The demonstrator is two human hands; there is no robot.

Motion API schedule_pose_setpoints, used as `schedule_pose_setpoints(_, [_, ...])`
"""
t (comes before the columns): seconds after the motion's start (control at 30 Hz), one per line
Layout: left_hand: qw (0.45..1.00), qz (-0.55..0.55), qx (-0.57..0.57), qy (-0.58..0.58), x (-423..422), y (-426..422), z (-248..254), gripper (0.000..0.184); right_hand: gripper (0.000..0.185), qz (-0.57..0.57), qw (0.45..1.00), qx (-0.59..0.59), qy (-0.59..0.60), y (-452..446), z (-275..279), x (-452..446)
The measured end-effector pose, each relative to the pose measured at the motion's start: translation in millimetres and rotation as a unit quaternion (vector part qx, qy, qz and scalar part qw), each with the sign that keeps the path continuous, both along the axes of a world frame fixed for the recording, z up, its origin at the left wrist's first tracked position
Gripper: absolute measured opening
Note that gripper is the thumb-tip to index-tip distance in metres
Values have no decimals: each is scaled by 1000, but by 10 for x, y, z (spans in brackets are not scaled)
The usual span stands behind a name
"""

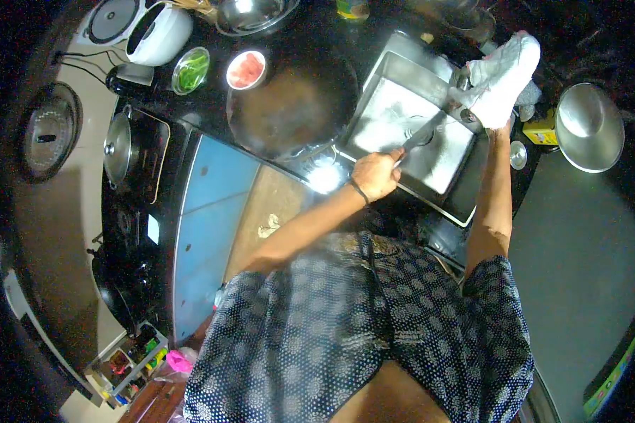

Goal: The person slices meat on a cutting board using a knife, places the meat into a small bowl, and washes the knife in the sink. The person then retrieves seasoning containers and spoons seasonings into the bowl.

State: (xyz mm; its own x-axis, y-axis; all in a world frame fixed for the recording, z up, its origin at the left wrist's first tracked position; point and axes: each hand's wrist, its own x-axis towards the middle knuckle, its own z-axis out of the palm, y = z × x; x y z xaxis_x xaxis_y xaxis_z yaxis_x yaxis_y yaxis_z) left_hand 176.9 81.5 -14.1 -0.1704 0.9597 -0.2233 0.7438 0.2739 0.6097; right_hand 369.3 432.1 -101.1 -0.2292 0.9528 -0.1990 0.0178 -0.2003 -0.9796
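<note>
My left hand [377,175] is closed round the handle of a knife [425,132], whose blade points up and right over the metal sink [384,81]. Past my right wrist, a bright white shape [504,77], cloth-like and overexposed, covers or hides my right hand, so its fingers cannot be made out. That white shape is beside the tap at the sink's right edge, near the blade's tip. Inside the sink, the bottom is shiny and wet-looking, with a round drain below the blade.
Left of the sink are a large dark round board or pan [289,109], a bowl of pink pieces [246,70] and a bowl of green pieces [191,71]. A steel bowl [590,127] and yellow pack [540,131] are at right; a lidded pot [118,149] is far left.
</note>
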Motion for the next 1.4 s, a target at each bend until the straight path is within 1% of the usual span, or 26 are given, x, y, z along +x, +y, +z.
schedule_pose_setpoints(0.07, [994,93,11,-61,-60,-76,-29,45,43,-22,999,-23,-1,-81,22,41])
schedule_pose_setpoints(0.1, [985,130,78,-84,-80,-106,-31,38,45,-38,998,-45,5,-173,69,28])
schedule_pose_setpoints(0.13, [984,133,80,-84,-105,-135,-51,38,37,-93,990,-102,23,-302,79,4])
schedule_pose_setpoints(0.2, [950,199,140,-197,-180,-156,-91,31,33,-36,998,-38,31,-602,-42,-58])
schedule_pose_setpoints(0.23, [922,240,77,-295,-206,-164,-137,26,33,18,997,-60,-35,-786,-25,-57])
schedule_pose_setpoints(0.27, [920,242,84,-297,-216,-156,-201,26,35,78,989,-75,-100,-975,0,-61])
schedule_pose_setpoints(0.3, [881,245,144,-378,-223,-146,-266,27,39,127,982,-86,-111,-1348,277,-164])
schedule_pose_setpoints(0.37, [816,240,245,-465,-229,-116,-280,24,39,250,959,-125,-53,-1935,483,-261])
schedule_pose_setpoints(0.4, [787,245,253,-506,-221,-103,-224,23,38,294,938,-181,-33,-2192,603,-352])
schedule_pose_setpoints(0.5, [759,264,224,-551,-258,-79,-35,22,32,433,886,-166,-13,-2769,807,-604])
schedule_pose_setpoints(0.6, [759,254,253,-544,-340,-25,-40,23,35,461,869,-179,20,-3023,895,-869])
schedule_pose_setpoints(0.63, [793,235,208,-523,-460,-43,-60,25,36,453,878,-154,28,-3021,887,-959])
schedule_pose_setpoints(0.73, [794,211,231,-522,-686,-47,-11,33,38,443,888,-122,22,-2944,1005,-1211])
schedule_pose_setpoints(0.83, [748,224,213,-588,-985,-139,322,40,35,368,921,-121,30,-2805,1026,-1393])
schedule_pose_setpoints(0.87, [773,207,264,-539,-1087,-124,174,43,28,298,946,-104,69,-2851,1138,-1535])
schedule_pose_setpoints(0.93, [773,211,263,-538,-1315,-229,17,43,17,293,954,-60,13,-2668,1271,-1782])
schedule_pose_setpoints(0.97, [739,261,300,-544,-1363,-252,-89,35,16,312,949,-36,-17,-2578,1359,-1923])
schedule_pose_setpoints(1.07, [752,308,307,-496,-1680,-546,-503,28,11,307,951,22,-33,-2337,1539,-2424])
schedule_pose_setpoints(1.1, [749,309,315,-493,-1796,-661,-541,28,8,320,943,74,-52,-2188,1584,-2619])
schedule_pose_setpoints(1.13, [788,334,302,-421,-1907,-794,-583,27,6,315,931,136,-123,-2200,1928,-2910])
schedule_pose_setpoints(1.17, [820,357,285,-345,-2008,-911,-606,25,5,310,932,151,-113,-2086,1985,-3150])
schedule_pose_setpoints(1.2, [818,359,292,-343,-2077,-1007,-614,25,11,313,933,159,-81,-1970,2084,-3397])
schedule_pose_setpoints(1.27, [789,430,231,-373,-2185,-1196,-607,28,16,296,905,248,-179,-1819,2421,-3930])
schedule_pose_setpoints(1.3, [846,416,177,-284,-2307,-1290,-618,32,20,270,842,432,-178,-1584,2372,-4220])
schedule_pose_setpoints(1.33, [843,418,181,-284,-2381,-1328,-619,32,22,298,877,327,-187,-1761,2779,-4500])
schedule_pose_setpoints(1.4, [815,442,155,-341,-2441,-1412,-629,33,27,305,846,402,-173,-1586,2956,-5098])
